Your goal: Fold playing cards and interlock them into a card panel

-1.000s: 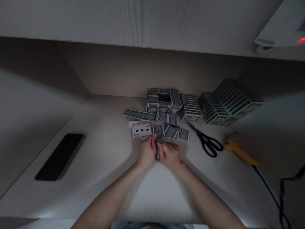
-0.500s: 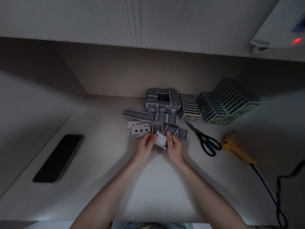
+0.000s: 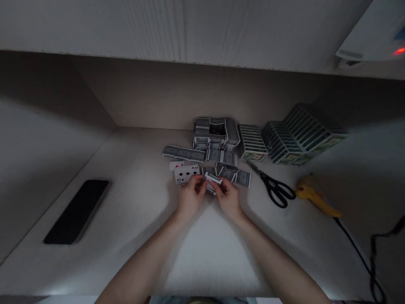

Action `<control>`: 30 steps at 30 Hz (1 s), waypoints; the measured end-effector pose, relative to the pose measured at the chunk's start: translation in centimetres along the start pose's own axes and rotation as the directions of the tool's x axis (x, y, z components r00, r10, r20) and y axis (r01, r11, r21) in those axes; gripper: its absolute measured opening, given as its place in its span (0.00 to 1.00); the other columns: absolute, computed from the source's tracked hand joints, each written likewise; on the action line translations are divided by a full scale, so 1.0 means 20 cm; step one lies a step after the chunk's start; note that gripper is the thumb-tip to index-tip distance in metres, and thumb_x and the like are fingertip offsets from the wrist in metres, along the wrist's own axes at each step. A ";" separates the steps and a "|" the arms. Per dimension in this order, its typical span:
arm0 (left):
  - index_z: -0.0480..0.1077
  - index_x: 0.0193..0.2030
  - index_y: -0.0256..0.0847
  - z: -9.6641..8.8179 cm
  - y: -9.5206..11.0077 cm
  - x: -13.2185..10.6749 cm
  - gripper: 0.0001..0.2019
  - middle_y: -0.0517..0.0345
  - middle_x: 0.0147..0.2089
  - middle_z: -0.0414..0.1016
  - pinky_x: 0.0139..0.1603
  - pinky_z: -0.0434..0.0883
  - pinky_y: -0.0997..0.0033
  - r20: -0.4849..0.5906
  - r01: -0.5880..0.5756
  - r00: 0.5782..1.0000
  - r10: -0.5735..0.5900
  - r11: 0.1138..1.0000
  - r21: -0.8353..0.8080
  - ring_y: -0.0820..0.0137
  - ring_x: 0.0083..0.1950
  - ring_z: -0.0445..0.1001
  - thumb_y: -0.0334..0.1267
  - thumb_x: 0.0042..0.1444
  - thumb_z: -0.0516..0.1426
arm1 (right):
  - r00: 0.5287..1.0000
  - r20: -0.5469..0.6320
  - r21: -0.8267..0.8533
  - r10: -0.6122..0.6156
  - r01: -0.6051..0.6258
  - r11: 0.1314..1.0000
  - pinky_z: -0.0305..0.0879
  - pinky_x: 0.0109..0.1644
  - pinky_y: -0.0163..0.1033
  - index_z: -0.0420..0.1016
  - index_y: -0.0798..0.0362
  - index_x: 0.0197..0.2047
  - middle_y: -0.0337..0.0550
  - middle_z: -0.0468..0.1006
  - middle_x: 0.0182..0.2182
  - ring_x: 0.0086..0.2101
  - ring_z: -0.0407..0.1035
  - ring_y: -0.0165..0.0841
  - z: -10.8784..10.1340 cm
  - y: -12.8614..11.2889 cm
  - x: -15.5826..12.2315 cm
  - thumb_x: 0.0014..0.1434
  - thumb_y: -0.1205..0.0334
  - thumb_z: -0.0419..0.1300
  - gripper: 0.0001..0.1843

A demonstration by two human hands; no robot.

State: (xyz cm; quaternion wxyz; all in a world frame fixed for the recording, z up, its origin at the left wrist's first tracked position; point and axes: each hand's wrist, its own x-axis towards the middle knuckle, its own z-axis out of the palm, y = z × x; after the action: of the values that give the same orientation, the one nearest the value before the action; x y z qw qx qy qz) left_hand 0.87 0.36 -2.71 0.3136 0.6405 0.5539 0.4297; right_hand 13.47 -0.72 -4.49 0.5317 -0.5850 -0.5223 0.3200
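Observation:
Between my two hands is a folded playing card (image 3: 213,177), its patterned edge strip facing up. My left hand (image 3: 191,195) pinches its left side, and my right hand (image 3: 228,196) grips the right side with the thumb over its face. Part of the card is covered by my fingers. Just left of it lies a three of spades (image 3: 187,174), with a red-suited card (image 3: 176,165) partly under it. Several folded cards (image 3: 243,178) lie behind my hands. Farther back are a joined strip of folded cards (image 3: 184,153) and a box-like structure (image 3: 217,134) built from cards with an opening on top.
Scissors (image 3: 276,188) with black handles and a yellow glue gun (image 3: 318,202) with a cord lie to the right. Slatted card structures (image 3: 303,134) stand at the back right. A black phone (image 3: 76,212) rests at the left. A shelf (image 3: 202,31) overhangs the desk.
The card has been turned so its patterned edge strip faces up and the white face is mostly covered. My right hand has shifted slightly left, bringing both hands closer together.

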 end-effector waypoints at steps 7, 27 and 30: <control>0.67 0.39 0.38 -0.01 -0.01 0.00 0.10 0.55 0.29 0.74 0.29 0.66 0.74 0.013 -0.041 0.999 0.039 0.982 0.182 0.72 0.28 0.72 0.39 0.55 0.49 | 0.998 -0.010 -0.003 0.066 -0.066 0.998 0.59 0.21 0.32 0.71 0.56 0.36 0.42 0.75 0.24 0.18 0.63 0.28 0.01 0.02 0.00 0.50 0.51 0.56 0.17; 0.66 0.40 0.41 -0.02 -0.01 0.03 0.08 0.56 0.39 0.70 0.43 0.66 0.70 0.064 -0.278 0.960 0.273 0.956 0.096 0.71 0.42 0.68 0.34 0.57 0.48 | 0.954 0.238 0.220 0.182 -0.235 0.947 0.48 0.15 0.30 0.71 0.56 0.39 0.30 0.61 0.12 0.13 0.53 0.23 -0.02 -0.07 -0.01 0.50 0.52 0.55 0.17; 0.65 0.40 0.41 -0.02 -0.02 0.03 0.08 0.56 0.38 0.71 0.41 0.66 0.71 0.054 -0.223 0.974 0.218 0.969 0.108 0.71 0.40 0.69 0.36 0.58 0.47 | 0.931 0.265 0.347 0.249 -0.333 0.876 0.46 0.14 0.29 0.70 0.55 0.35 0.30 0.61 0.13 0.13 0.52 0.22 -0.03 -0.09 0.00 0.48 0.51 0.58 0.16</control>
State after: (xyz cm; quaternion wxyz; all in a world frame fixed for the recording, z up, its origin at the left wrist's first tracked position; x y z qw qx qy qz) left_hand 0.42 0.98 -2.84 0.2382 0.7236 0.4961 0.4165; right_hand 13.57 -1.03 -2.56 0.5230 -0.5031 -0.4080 0.5539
